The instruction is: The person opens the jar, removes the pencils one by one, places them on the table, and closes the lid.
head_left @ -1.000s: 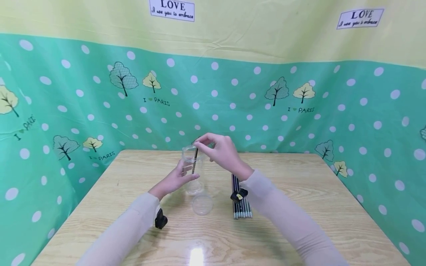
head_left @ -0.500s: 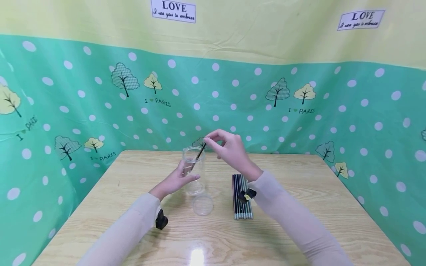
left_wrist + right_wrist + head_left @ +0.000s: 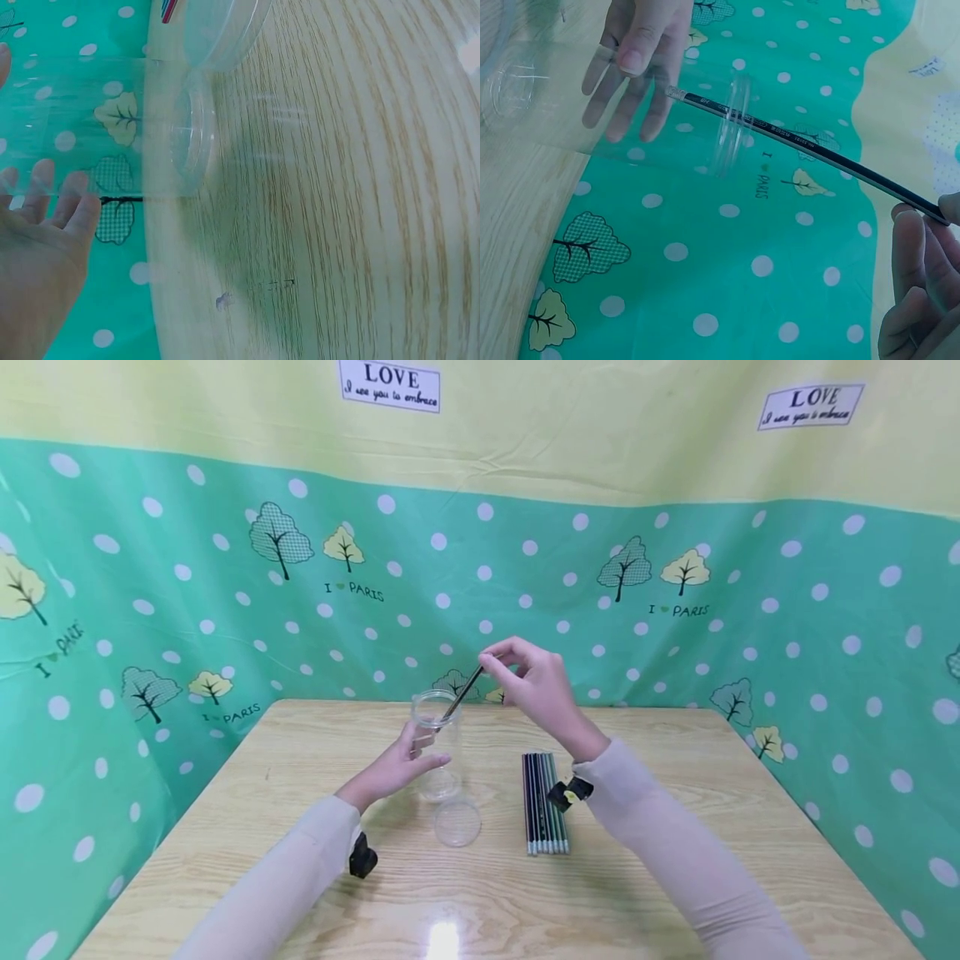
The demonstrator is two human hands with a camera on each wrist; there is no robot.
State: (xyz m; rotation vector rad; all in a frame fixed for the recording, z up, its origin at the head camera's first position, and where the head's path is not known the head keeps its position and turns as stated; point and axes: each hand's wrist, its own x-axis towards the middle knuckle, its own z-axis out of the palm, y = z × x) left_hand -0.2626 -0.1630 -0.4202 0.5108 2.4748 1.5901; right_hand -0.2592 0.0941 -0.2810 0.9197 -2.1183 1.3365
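Observation:
My left hand (image 3: 393, 768) holds a clear plastic jar (image 3: 452, 747) upright on the table, fingers on one side and thumb on the other. The jar's mouth is uncovered. Above and to its right, my right hand (image 3: 542, 689) pinches one end of a dark pencil (image 3: 468, 683) between thumb and fingertips. This pencil slants through the jar's mouth. In the right wrist view, the pencil's eraser end (image 3: 676, 93) lies inside the jar, while the fingertips cover the other end. The left wrist view shows the jar's lower part (image 3: 191, 135) and the left fingers against its wall.
A round clear lid (image 3: 457, 823) lies flat just in front of the jar. Several pencils (image 3: 546, 827) lie side by side to the right, eraser ends toward me. A polka-dot curtain (image 3: 525, 577) hangs behind the wooden table (image 3: 660, 827).
My right hand has moved up and to the right, drawing the pencil partly out of the jar and tilting it more. The left hand and jar have stayed in place.

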